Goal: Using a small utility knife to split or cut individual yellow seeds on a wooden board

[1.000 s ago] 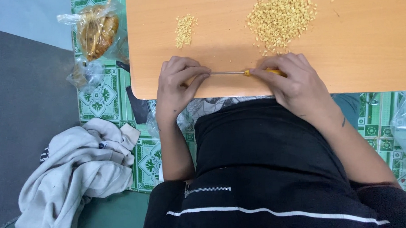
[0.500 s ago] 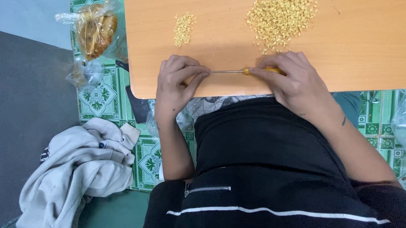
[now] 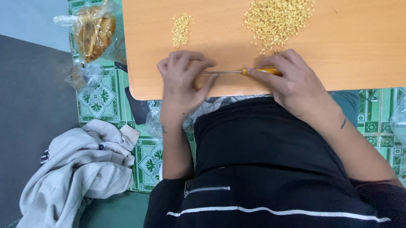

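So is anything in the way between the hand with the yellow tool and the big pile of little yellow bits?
Nothing visible. The right hand holds the tool on the board, and the big pile lies just beyond its fingers, with only bare board and a few stray bits between them.

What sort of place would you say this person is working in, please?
Probably a home floor workspace: a low orange wooden table above green patterned floor tiles, a crumpled beige sweatshirt alongside, and a clear plastic bag.
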